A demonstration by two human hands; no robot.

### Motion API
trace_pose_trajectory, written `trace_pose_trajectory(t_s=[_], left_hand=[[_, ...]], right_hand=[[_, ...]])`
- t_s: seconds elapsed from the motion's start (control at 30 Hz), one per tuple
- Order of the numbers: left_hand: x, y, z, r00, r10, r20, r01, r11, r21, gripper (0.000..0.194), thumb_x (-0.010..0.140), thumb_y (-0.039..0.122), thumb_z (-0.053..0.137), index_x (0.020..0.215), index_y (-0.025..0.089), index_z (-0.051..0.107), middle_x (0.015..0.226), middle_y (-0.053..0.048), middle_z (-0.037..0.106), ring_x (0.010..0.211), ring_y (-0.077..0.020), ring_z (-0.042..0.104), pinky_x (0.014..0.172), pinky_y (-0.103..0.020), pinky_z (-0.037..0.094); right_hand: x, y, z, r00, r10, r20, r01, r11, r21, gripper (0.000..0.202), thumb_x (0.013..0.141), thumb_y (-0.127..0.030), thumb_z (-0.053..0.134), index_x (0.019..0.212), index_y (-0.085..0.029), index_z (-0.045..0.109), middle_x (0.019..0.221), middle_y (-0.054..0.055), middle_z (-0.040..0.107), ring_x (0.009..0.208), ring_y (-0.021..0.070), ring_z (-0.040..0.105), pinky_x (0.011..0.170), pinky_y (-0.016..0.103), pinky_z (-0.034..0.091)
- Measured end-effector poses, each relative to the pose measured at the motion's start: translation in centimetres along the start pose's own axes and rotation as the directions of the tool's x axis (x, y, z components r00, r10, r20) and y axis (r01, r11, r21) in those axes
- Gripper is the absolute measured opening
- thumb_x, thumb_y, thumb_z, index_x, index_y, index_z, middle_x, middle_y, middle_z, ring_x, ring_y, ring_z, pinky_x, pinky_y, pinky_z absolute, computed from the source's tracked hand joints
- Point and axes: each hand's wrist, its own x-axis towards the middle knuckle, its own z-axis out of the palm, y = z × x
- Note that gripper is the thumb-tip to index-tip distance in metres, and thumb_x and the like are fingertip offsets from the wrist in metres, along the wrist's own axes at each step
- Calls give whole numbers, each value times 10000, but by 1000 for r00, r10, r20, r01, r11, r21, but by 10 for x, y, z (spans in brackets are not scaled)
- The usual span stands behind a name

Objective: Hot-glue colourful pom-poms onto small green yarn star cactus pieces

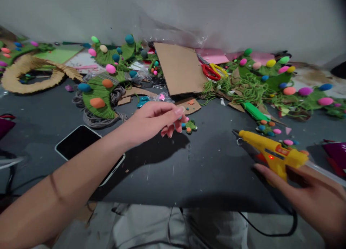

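My left hand (159, 119) is over the middle of the table, its fingers curled and the thumb laid along them. A speck of teal shows at the fingertips, too small to name. Just beyond them is a small green piece (191, 126) with colored balls on it. At the right, my right hand (310, 195) is around the handle of a yellow glue gun (278, 151), the thumb stretched along its near side. The gun's nozzle points left, and a red light glows on its body. A clear glue stick (324, 173) sticks out of its back.
A phone (78, 142) lies under my left forearm. Farther back are a cardboard sheet (178, 66), red-handled scissors (211, 73), green yarn (248, 92) and a green-wrapped wreath piece (98, 97) with balls. A straw-colored ring (10, 75) lies far left. The table's front edge is near me.
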Motion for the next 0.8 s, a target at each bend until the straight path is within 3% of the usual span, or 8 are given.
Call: trace_pose_trajectory(t_s=[0.1, 0.2, 0.3, 0.37, 0.47, 0.6, 0.7, 0.8], left_hand=[[1, 0, -1, 1000, 17, -15, -17, 1000, 2, 332, 994, 440, 635, 869, 148, 731, 716, -34, 703, 555, -69, 561, 525, -176, 445], [1, 0, -2, 1000, 16, -21, -16, 1000, 1, 342, 1001, 448, 620, 869, 153, 732, 721, -35, 703, 562, -73, 567, 528, -180, 446], [1, 0, -3, 999, 23, -26, -22, 1000, 19, 323, 995, 427, 633, 855, 152, 729, 724, -35, 698, 569, -81, 582, 528, -187, 452], [1, 0, -3, 999, 35, -21, -34, 998, 43, 267, 976, 386, 667, 857, 155, 728, 726, -27, 696, 579, -81, 592, 538, -183, 464], [2, -1, -3, 998, 55, -15, -54, 995, 79, 197, 949, 340, 705, 870, 161, 730, 729, -11, 698, 586, -77, 597, 558, -176, 484], [3, -3, -3, 992, 98, -77, -82, 979, 186, 226, 945, 366, 694, 842, 171, 744, 709, -3, 672, 591, -91, 589, 550, -201, 475], [2, -4, -1, 977, 172, -124, -116, 923, 367, 275, 952, 402, 674, 808, 181, 749, 811, -24, 707, 696, -118, 618, 613, -232, 478], [1, -6, 1, 976, 194, -103, -114, 848, 518, 303, 974, 426, 640, 821, 188, 747, 797, -10, 708, 697, -117, 608, 600, -243, 439]], right_hand=[[14, -15, 9, 994, 106, -36, -107, 994, -30, 152, 743, -560, 809, 816, -451, 732, 803, 78, 764, 775, 372, 742, 541, 509, 520], [30, -29, 12, 987, 145, 64, -152, 981, 121, 150, 791, -511, 803, 824, -366, 796, 866, 77, 810, 776, 350, 774, 567, 451, 601], [58, -39, 16, 970, 41, 238, -121, 935, 332, 137, 859, -452, 769, 827, -326, 814, 830, 82, 808, 691, 264, 772, 540, 310, 602], [80, -42, 20, 934, -63, 352, -89, 913, 398, 150, 881, -432, 756, 835, -307, 824, 821, 89, 806, 663, 214, 759, 543, 234, 581], [103, -40, 28, 878, -89, 471, -97, 929, 356, 309, 867, -532, 743, 896, -240, 839, 852, 117, 804, 650, 199, 729, 505, 220, 545], [109, -38, 34, 835, 44, 549, -177, 965, 192, 619, 801, -769, 648, 836, -171, 799, 761, 95, 755, 598, 185, 627, 472, 264, 500], [103, -41, 33, 826, 90, 556, -191, 974, 125, 643, 800, -805, 598, 783, -180, 752, 734, 63, 727, 633, 191, 627, 533, 277, 528], [98, -44, 32, 832, 105, 545, -180, 980, 87, 600, 802, -783, 611, 787, -197, 735, 738, 41, 730, 659, 204, 663, 581, 285, 562]])
